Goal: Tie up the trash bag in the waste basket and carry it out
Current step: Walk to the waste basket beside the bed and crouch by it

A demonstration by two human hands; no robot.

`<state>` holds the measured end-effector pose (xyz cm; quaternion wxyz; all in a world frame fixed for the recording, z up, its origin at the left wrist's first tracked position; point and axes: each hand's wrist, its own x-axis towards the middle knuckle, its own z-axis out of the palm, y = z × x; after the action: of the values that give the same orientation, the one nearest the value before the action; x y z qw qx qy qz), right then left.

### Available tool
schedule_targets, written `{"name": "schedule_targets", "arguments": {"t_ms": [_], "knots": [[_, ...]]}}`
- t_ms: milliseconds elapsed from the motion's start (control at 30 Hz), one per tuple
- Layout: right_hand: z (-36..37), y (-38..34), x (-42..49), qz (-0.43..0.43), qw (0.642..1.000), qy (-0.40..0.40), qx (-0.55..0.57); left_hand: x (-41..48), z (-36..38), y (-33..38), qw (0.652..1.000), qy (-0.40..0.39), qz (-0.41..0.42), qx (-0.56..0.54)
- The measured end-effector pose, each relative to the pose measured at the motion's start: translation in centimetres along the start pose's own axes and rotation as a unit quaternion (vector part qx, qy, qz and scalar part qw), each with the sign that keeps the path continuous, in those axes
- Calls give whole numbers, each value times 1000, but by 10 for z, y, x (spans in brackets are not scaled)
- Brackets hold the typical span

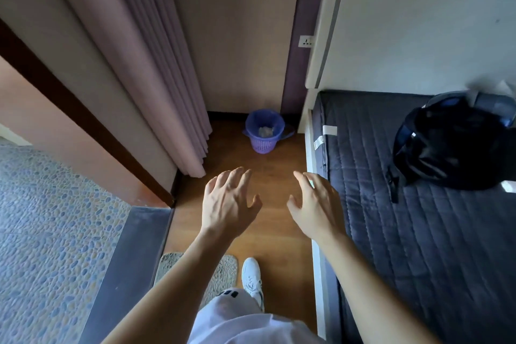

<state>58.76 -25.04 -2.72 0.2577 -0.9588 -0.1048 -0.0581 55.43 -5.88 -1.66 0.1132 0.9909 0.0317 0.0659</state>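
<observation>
From here I can't make out what the pale crumpled stuff inside the waste basket (pixel 264 131) is; it is too small. The backpack (pixel 452 145) runs off the right edge, and my 2nd shoe is hidden under my clothing.

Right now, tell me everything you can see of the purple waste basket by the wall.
The waste basket is a small round purple plastic bin with a perforated, woven-look lower wall and a handle sticking out on each side. A bluish translucent trash bag lines it, folded over the rim, with pale crumpled rubbish at the bottom. It stands upright on the wooden floor in the corner, between the curtain and the bed. Neither hand touches it.
</observation>
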Motion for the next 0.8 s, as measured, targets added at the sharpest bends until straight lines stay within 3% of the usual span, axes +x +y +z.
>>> {"name": "schedule_targets", "arguments": {"t_ms": [267, 800], "knots": [[22, -16, 117, -12, 1000, -1, -4, 123, -1, -41, 1000, 11, 13, -9], [62, 30, 310, -14, 999, -26, -36, 305, 40, -54, 1000, 11, -17, 0]]}}
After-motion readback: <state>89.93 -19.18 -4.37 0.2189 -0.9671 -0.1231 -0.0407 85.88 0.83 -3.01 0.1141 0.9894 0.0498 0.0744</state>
